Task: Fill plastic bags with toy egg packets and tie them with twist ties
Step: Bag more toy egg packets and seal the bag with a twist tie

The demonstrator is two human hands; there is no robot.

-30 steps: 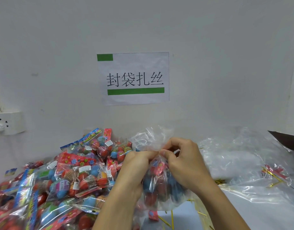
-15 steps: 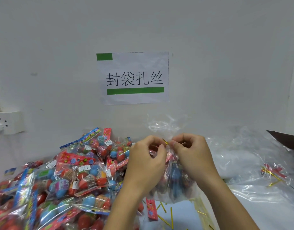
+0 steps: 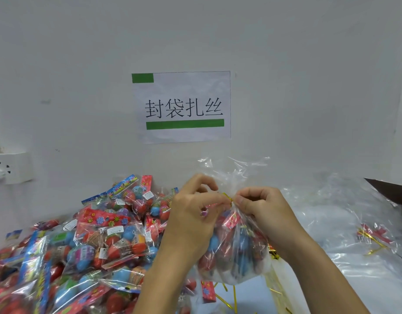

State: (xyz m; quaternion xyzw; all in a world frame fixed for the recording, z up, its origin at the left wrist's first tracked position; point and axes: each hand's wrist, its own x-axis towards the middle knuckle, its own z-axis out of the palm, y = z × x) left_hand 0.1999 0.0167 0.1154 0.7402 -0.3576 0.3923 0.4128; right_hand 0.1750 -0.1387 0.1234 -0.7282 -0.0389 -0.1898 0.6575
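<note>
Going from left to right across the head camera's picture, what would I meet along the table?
Wall socket → pile of toy egg packets → left hand → gold twist tie → right hand → heap of empty plastic bags.

A white paper sign (image 3: 181, 107) on the wall (image 3: 309, 64) reads "封袋扎丝" in black characters, between two green bars. Small labels on the toy egg packets (image 3: 109, 236) are too small to read.

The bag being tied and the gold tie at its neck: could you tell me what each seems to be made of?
The bag looks like thin clear plastic film: glossy, crinkled, the toy eggs showing through. The twist tie looks like metallic gold foil, probably over a wire core, since it holds a bend; the core itself is not visible.
</note>
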